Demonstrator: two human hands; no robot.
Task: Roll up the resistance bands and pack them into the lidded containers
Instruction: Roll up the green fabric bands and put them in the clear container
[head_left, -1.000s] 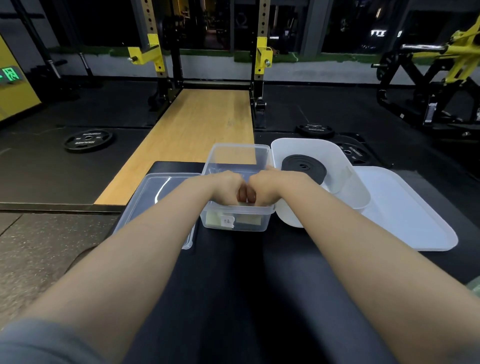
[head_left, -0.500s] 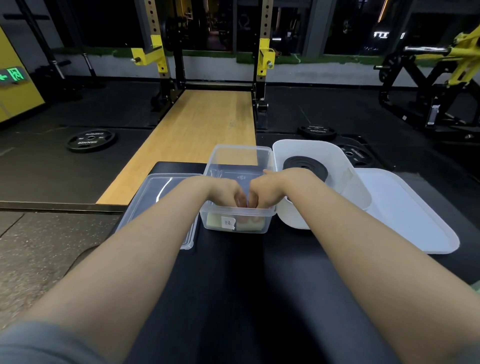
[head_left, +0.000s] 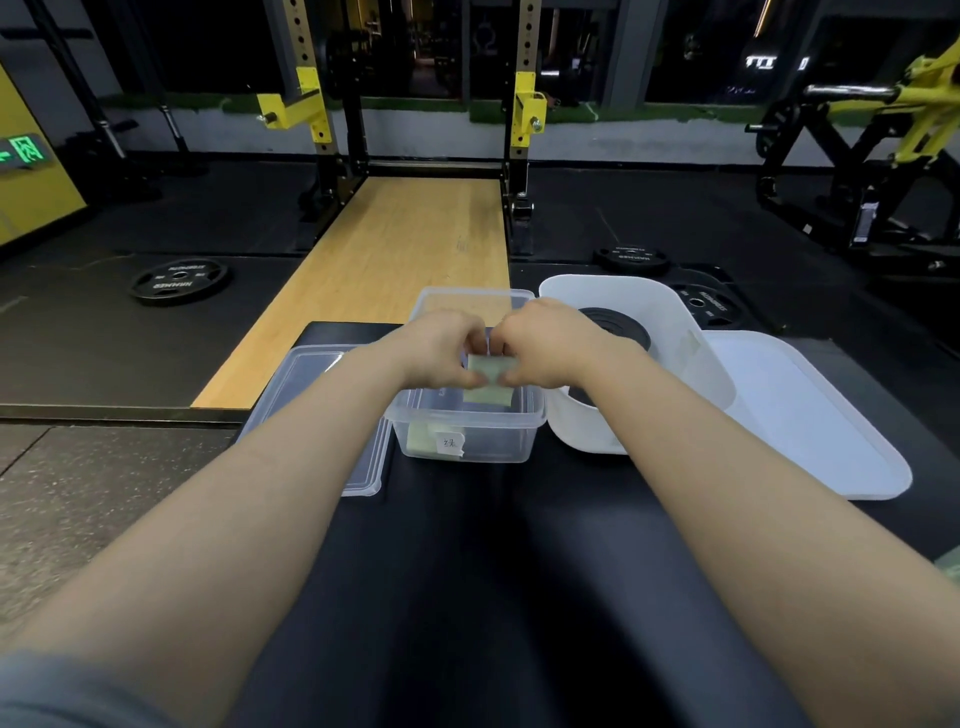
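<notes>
Pale green band (head_left: 487, 375), pinched between left hand (head_left: 435, 349) and right hand (head_left: 546, 343), sits just above the clear container (head_left: 467, 441); loosen either pinch and it likely springs unrolled.

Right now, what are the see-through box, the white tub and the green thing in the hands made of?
The clear box looks like thin glossy plastic: you see straight through its walls. The white tub seems to be thicker, matte, milky plastic. The pale green band, pinched by the left hand and right hand, is probably soft rubber; it folds flat.
</notes>
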